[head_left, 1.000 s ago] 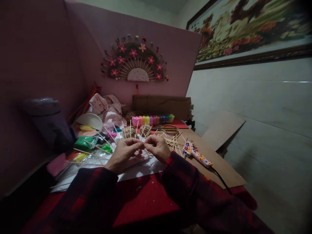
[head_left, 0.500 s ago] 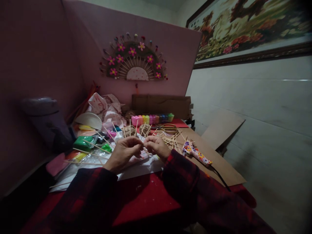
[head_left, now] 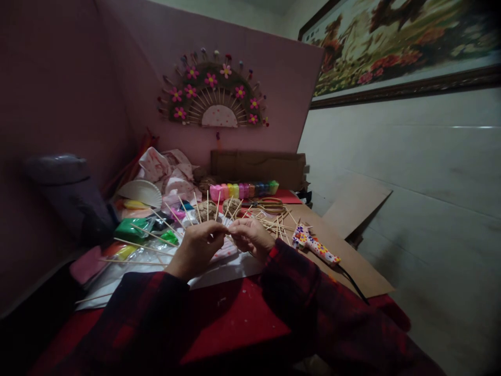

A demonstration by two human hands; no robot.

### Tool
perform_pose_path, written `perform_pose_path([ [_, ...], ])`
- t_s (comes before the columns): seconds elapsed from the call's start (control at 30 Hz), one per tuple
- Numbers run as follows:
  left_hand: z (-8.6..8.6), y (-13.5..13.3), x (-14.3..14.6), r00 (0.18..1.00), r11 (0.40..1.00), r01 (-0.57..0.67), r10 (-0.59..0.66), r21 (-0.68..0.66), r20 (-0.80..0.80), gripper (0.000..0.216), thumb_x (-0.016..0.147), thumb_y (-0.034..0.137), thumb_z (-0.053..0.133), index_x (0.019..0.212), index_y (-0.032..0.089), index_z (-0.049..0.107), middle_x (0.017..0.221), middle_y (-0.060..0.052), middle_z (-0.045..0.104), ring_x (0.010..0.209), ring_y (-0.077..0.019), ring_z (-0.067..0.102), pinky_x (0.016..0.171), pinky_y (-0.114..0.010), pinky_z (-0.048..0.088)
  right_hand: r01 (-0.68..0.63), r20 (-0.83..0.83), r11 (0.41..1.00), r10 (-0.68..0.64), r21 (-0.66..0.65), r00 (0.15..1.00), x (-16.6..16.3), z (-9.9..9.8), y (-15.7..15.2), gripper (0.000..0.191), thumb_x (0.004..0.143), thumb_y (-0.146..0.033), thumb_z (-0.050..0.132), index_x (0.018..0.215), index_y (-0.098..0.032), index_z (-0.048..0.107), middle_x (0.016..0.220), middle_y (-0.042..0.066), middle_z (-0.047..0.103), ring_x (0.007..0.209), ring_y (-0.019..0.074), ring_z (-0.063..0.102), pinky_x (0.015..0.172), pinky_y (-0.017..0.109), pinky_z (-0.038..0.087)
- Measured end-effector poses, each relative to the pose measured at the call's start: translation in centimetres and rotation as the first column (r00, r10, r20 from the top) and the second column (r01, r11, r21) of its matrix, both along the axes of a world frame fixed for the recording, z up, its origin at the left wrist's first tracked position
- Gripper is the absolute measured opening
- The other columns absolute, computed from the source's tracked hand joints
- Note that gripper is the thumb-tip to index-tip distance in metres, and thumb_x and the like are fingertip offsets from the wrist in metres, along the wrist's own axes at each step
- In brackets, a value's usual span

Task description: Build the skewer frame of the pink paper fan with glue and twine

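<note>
My left hand [head_left: 197,248] and my right hand [head_left: 252,238] meet fingertip to fingertip, both closed in a pinch. Whatever lies between the fingertips is too small and dark to make out. Behind and beneath them, thin wooden sticks [head_left: 179,215] fan out from a half-round piece with pink-spotted cloth [head_left: 227,249], which my hands partly cover. That piece rests on white sheets [head_left: 230,270] at the front of the red table [head_left: 235,313]. Two balls of brown twine [head_left: 232,207] lie just beyond the sticks.
Loose sticks [head_left: 276,225], scissors [head_left: 270,206] and a flower-patterned glue gun [head_left: 315,244] lie on cardboard [head_left: 352,269] at right. Bags of coloured clay [head_left: 133,230] and a paper plate [head_left: 143,193] are at left. Behind, a finished-looking flowered fan [head_left: 213,91] hangs on a pink board.
Both hands stay together; the right fingers have spread slightly below the pinch and the left fingertips have shifted a little. The whole view has moved slightly.
</note>
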State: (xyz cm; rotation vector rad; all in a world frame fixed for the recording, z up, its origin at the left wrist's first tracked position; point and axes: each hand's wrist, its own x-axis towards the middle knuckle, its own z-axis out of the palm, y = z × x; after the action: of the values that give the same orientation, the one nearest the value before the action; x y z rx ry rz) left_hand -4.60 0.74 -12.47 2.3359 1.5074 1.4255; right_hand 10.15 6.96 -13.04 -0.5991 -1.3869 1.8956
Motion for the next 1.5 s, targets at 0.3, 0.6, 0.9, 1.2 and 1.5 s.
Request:
perform_pose_path([
  [0.3,-0.03,-0.08,0.37,0.982,0.992,0.035,-0.011,-0.124,0.19,0.009,0.076,0.021,0.058,0.077,0.017,0.066,0.066,-0.001,0.065,0.056,-0.0112,0.057,0.054,-0.022,0.045,0.08,0.042,0.993,-0.084,0.092,0.996,-0.01,-0.04,0.08,0.019,0.056,-0.028,0.068,0.059,-0.015,0.054,0.035,-0.009,0.04,0.03,0.0026,0.027,0.033,0.018,0.015],
  [0.6,0.34,0.04,0.53,0.873,0.889,0.207,0.021,-0.409,0.486,0.02,0.073,0.033,0.061,0.073,0.013,0.067,0.063,-0.003,0.064,0.05,-0.0111,0.057,0.047,-0.022,0.046,0.147,0.134,0.911,-0.213,0.385,0.968,0.16,-0.28,0.37,0.021,0.059,-0.031,0.069,0.06,-0.015,0.057,0.047,-0.005,0.05,0.043,0.0052,0.038,0.042,0.019,0.026],
  [0.9,0.47,0.17,0.76,0.784,0.856,0.244,0.102,-0.455,0.612,0.018,0.066,0.03,0.065,0.064,0.014,0.059,0.053,0.0,0.06,0.041,-0.0101,0.052,0.041,-0.022,0.043,0.091,0.151,0.947,-0.143,0.307,0.978,0.01,-0.37,0.28,0.022,0.062,-0.035,0.066,0.061,-0.016,0.055,0.04,-0.009,0.04,0.038,0.0047,0.031,0.039,0.02,0.022],
  [1.2,-0.25,0.28,0.75,0.962,0.967,-0.103,0.156,-0.234,0.222,0.006,0.066,0.017,0.058,0.06,0.017,0.061,0.054,0.001,0.059,0.05,-0.0103,0.051,0.048,-0.02,0.037,0.184,0.148,0.857,-0.286,0.482,0.947,-0.32,-0.81,-0.01,0.016,0.06,-0.027,0.066,0.058,-0.016,0.055,0.048,-0.005,0.048,0.044,0.0053,0.038,0.042,0.019,0.028],
  [1.5,-0.17,0.01,0.58,0.928,0.956,0.111,-0.002,-0.272,0.372,0.015,0.078,0.03,0.055,0.078,0.016,0.06,0.064,-0.001,0.06,0.054,-0.0129,0.058,0.051,-0.024,0.048,0.11,0.11,0.973,-0.134,0.202,0.985,-0.25,-0.02,-0.25,0.03,0.061,-0.041,0.069,0.065,-0.014,0.056,0.049,-0.002,0.058,0.034,0.0063,0.048,0.031,0.016,0.023],
])
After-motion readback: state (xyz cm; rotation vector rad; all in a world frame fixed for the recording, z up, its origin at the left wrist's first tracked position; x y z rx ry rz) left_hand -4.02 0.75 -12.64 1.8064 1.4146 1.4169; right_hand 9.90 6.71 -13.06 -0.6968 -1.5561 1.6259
